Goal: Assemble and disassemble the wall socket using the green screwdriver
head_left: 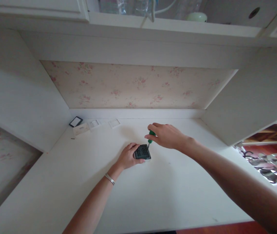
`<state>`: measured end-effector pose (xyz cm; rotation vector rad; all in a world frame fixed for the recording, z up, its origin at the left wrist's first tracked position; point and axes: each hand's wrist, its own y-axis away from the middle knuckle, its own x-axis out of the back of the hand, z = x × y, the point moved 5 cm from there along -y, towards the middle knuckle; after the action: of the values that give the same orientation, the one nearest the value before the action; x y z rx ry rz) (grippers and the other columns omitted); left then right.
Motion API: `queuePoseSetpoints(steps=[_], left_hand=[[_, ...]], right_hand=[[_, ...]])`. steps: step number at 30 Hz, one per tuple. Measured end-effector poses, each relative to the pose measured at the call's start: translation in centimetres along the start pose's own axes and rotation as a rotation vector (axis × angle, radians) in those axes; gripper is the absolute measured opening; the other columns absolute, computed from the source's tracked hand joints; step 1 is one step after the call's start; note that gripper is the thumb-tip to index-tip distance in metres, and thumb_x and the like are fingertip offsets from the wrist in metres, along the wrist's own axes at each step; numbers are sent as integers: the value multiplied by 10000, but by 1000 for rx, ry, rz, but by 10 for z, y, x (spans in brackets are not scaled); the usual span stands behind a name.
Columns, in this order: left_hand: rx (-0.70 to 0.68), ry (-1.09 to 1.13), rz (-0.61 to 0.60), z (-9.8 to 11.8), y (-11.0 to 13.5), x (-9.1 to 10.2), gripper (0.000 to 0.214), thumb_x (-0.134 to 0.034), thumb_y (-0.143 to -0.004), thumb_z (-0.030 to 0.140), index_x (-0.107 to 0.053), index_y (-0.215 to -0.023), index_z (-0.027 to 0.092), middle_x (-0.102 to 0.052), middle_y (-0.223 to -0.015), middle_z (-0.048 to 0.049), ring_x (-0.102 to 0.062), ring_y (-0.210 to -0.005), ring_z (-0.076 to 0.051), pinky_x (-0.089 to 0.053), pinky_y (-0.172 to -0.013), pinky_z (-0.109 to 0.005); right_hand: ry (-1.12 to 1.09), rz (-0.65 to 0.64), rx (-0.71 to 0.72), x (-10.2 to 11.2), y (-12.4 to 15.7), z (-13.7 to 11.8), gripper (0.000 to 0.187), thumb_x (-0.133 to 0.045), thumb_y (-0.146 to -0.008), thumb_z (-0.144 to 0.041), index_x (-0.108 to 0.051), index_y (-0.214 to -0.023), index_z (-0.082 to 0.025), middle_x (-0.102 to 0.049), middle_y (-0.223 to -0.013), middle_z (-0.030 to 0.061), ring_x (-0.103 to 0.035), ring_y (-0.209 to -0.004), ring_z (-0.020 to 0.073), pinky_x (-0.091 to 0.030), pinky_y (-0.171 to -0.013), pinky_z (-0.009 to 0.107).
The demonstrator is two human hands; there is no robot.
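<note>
On the white tabletop [138, 195] lies a dark square socket module [141, 151], its face full of small recesses. My left hand [126, 157] grips it from the left, fingers along the far edge and thumb along the near edge. In my right hand [165, 134] is a screwdriver with a green handle [150, 136], held upright at a slight tilt. Its thin shaft points down to the right side of the module. Whether the tip sits in a screw is too small to tell.
At the back left lie a dark-framed plate [76, 122], a white faceplate [81, 129] and white frames [114, 123], with a tiny dark piece [72, 138] nearby. Side panels flank the table, and an overhead shelf [172, 29] runs above. Metal items [267, 165] stand beyond the right edge.
</note>
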<state>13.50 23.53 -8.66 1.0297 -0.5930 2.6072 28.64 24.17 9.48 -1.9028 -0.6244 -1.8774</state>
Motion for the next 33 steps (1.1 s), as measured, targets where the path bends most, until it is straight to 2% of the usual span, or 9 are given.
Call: queuePoseSetpoints(steps=[4, 9, 12, 14, 18, 21, 24, 29, 33], left_hand=[[3, -17, -5, 1, 0, 0, 724, -762, -609, 534, -517, -1236, 266, -533, -1173, -62, -516, -1088, -251, -411, -993, -399], [10, -36, -7, 2, 1, 0, 732, -759, -611, 533, -503, -1246, 274, -521, -1209, -62, -500, -1115, -266, -404, -995, -418], [10, -32, -3, 3, 2, 0, 727, -751, -621, 535, -496, -1250, 273, -526, -1201, -59, -505, -1111, -260, -406, -997, -406], [10, -34, 3, 4, 2, 1, 722, -746, -626, 538, -497, -1249, 272, -531, -1190, -58, -511, -1103, -257, -409, -995, -399], [10, -35, 6, 5, 3, 2, 722, -746, -628, 536, -493, -1250, 271, -531, -1189, -60, -513, -1102, -260, -409, -995, -403], [8, -31, 7, 5, 3, 2, 723, -747, -629, 530, -490, -1252, 269, -527, -1195, -62, -509, -1109, -258, -405, -1002, -404], [15, -26, 9, 5, 4, 1, 723, -748, -631, 524, -488, -1255, 270, -527, -1199, -61, -509, -1113, -256, -405, -1004, -401], [20, -26, 7, 5, 5, 1, 724, -744, -636, 525, -485, -1260, 265, -525, -1208, -64, -511, -1115, -259, -407, -1002, -401], [17, -25, 7, 5, 5, 2, 729, -743, -630, 542, -490, -1256, 266, -527, -1200, -65, -510, -1107, -259, -407, -996, -400]], right_hand=[[-220, -18, 125, -2, 5, -5, 413, -357, -955, -361, -332, -1348, -237, -520, -1287, 109, -618, -929, 191, -426, -765, 296], [-24, 17, 15, -3, 6, -1, 383, -381, -930, -476, -503, -1206, -238, -638, -1043, 95, -632, -859, 256, -433, -710, 345], [-156, 34, 89, -2, 7, -4, 442, -351, -951, -399, -344, -1369, -255, -499, -1325, 109, -603, -996, 227, -434, -798, 337], [-204, 30, 138, -1, 7, -7, 446, -325, -962, -326, -289, -1401, -256, -430, -1393, 106, -587, -1033, 205, -429, -822, 321], [-11, 8, 65, -1, 5, -6, 353, -349, -957, -410, -470, -1240, -237, -587, -1143, 105, -633, -849, 229, -437, -692, 330], [-15, 17, 72, 2, 3, -8, 387, -332, -957, -447, -452, -1248, -223, -567, -1182, 116, -630, -883, 239, -435, -703, 330], [-119, -2, 145, 3, 1, -12, 386, -291, -975, -347, -363, -1336, -228, -502, -1306, 121, -616, -949, 214, -428, -756, 317], [76, -15, 46, 2, -2, -6, 382, -348, -946, -458, -497, -1211, -227, -635, -1038, 111, -638, -845, 265, -427, -681, 338], [-49, 10, 130, 4, 0, -6, 439, -299, -965, -409, -364, -1360, -229, -518, -1307, 131, -600, -1019, 254, -432, -780, 340]])
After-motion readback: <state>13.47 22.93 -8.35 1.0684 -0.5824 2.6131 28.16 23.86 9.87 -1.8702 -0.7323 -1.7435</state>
